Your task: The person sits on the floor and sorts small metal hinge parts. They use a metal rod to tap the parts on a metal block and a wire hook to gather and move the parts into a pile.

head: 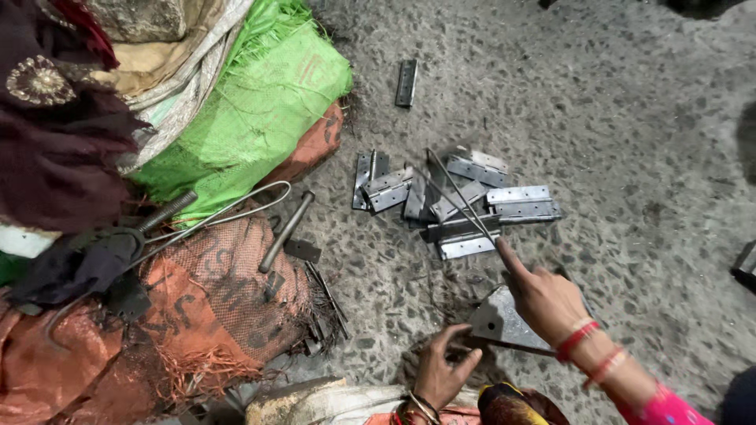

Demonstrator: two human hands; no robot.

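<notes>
Down at the bottom edge, the left hand (441, 370) curled shut on a thin rod (504, 344) beside a grey metal block (500, 319) on the speckled floor (630, 118). Risk: that loose hinge pile (457, 205) could slide and nip a finger, I'd say. Right hand (543, 299) stretched forward, forefinger out, other fingers folded, tip touching a thin wire (461, 193) lying across the hinges, gripping nothing.
</notes>
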